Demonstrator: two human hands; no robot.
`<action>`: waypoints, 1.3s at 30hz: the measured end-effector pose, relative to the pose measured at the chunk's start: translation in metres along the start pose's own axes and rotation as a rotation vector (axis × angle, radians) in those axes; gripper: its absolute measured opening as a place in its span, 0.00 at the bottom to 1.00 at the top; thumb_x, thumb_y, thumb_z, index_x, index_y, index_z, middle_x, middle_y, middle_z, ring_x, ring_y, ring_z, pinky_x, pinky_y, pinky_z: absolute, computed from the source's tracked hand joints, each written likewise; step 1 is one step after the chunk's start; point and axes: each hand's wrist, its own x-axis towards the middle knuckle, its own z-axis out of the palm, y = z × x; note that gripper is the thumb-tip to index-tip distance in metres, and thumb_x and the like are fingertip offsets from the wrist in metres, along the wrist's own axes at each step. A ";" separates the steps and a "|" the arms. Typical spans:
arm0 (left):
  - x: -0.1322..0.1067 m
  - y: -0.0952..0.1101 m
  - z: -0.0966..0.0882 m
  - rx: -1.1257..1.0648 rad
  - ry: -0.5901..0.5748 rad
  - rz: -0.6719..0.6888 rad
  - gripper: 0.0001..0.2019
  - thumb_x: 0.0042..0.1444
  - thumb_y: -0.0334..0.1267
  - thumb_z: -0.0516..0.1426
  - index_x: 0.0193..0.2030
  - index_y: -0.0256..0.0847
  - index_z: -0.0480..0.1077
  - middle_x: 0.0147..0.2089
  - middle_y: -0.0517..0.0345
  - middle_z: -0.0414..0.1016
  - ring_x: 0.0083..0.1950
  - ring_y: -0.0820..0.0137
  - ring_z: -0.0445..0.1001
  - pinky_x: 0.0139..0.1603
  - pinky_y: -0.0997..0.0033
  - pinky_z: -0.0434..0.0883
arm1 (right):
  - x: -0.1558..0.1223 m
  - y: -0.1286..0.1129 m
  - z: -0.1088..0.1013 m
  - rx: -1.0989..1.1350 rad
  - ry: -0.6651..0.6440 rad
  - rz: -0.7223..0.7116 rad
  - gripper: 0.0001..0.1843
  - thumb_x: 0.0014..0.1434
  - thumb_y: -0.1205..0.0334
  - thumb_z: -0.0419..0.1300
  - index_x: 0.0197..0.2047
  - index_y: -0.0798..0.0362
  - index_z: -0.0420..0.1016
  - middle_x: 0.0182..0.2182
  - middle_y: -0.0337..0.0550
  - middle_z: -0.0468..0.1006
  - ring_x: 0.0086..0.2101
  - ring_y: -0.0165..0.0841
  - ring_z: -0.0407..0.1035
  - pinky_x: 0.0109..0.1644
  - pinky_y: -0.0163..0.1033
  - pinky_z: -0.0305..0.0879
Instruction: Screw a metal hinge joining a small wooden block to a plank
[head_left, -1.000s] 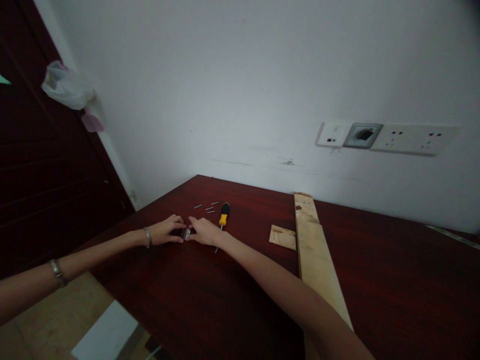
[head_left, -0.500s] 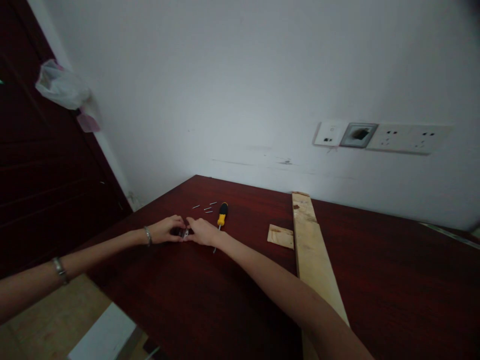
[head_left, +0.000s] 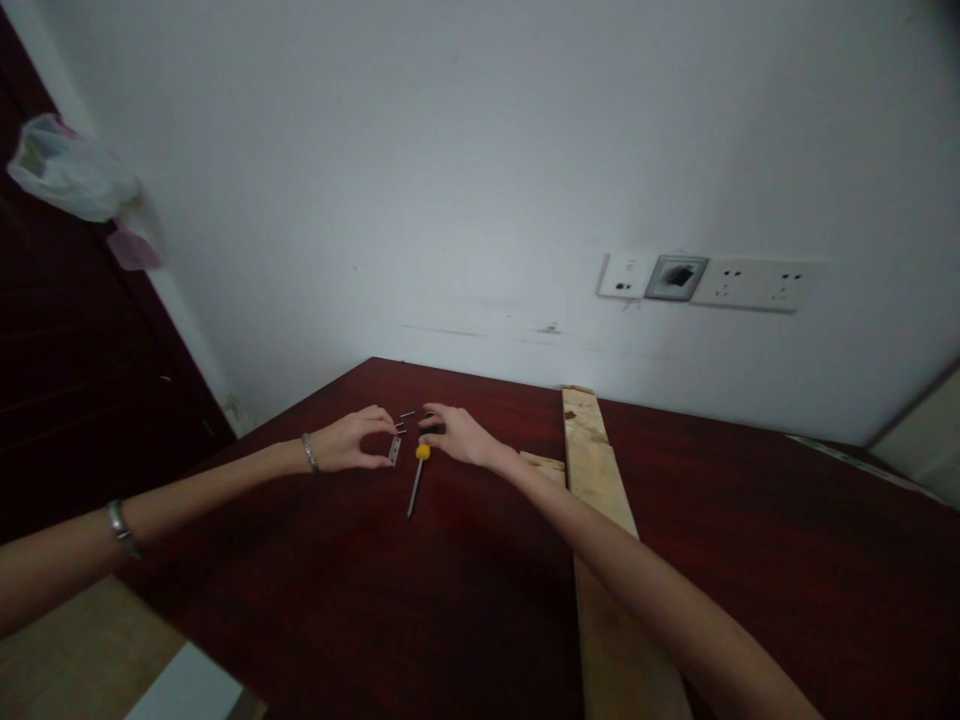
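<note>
My left hand [head_left: 355,440] lies low over the dark red table, thumb and fingers spread apart. Right at its fingertips is a small metal plate with holes [head_left: 394,452], possibly a folded hinge. My right hand [head_left: 459,434] hovers around the handle end of a screwdriver [head_left: 423,453], fingers curved and apart from the thumb. The yellow collar and metal shaft show, while the black grip is partly covered by the fingers. Several screws [head_left: 407,414] lie just beyond the left fingertips, some partly hidden.
A long wooden board [head_left: 604,470] runs across the table [head_left: 465,580] under my right forearm. A small wood piece [head_left: 544,465] lies beside it, partly hidden by that arm. Wall sockets [head_left: 754,284] are behind. A white box [head_left: 186,685] stands below the table's left edge.
My right hand has left the metal plate and moved to the screwdriver handle. My left hand has opened wider beside the plate. The view has shifted to the right.
</note>
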 end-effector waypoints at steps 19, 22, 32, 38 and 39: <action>0.165 0.117 0.035 -0.157 0.169 0.534 0.16 0.52 0.42 0.60 0.45 0.36 0.68 0.43 0.49 0.68 0.45 0.65 0.66 0.47 0.62 0.67 | -0.125 0.015 -0.126 0.744 0.348 0.513 0.05 0.56 0.68 0.59 0.35 0.60 0.76 0.28 0.47 0.80 0.28 0.27 0.75 0.36 0.30 0.74; 0.178 0.126 0.037 -0.165 0.163 0.561 0.15 0.53 0.41 0.60 0.45 0.36 0.68 0.43 0.49 0.68 0.45 0.65 0.66 0.47 0.62 0.67 | -0.134 0.017 -0.130 0.802 0.368 0.519 0.06 0.57 0.67 0.58 0.33 0.60 0.76 0.28 0.47 0.80 0.26 0.26 0.75 0.35 0.30 0.74; 0.196 0.133 0.059 -0.274 0.241 0.528 0.15 0.52 0.41 0.61 0.45 0.37 0.68 0.42 0.51 0.70 0.45 0.65 0.68 0.47 0.63 0.68 | -0.146 0.028 -0.134 0.898 0.397 0.459 0.08 0.58 0.67 0.57 0.39 0.61 0.75 0.33 0.52 0.81 0.31 0.30 0.76 0.38 0.32 0.73; 0.193 0.129 0.069 -0.308 0.249 0.504 0.15 0.53 0.40 0.60 0.45 0.36 0.67 0.42 0.50 0.70 0.45 0.66 0.69 0.47 0.63 0.68 | -0.146 0.029 -0.130 0.892 0.417 0.508 0.06 0.55 0.69 0.60 0.37 0.60 0.76 0.32 0.49 0.81 0.29 0.28 0.76 0.37 0.31 0.73; 0.192 0.129 0.070 -0.306 0.246 0.500 0.15 0.52 0.40 0.60 0.45 0.36 0.67 0.42 0.50 0.70 0.45 0.66 0.69 0.47 0.63 0.68 | -0.145 0.029 -0.129 0.889 0.412 0.524 0.06 0.55 0.69 0.60 0.37 0.60 0.76 0.31 0.48 0.81 0.28 0.27 0.76 0.36 0.30 0.73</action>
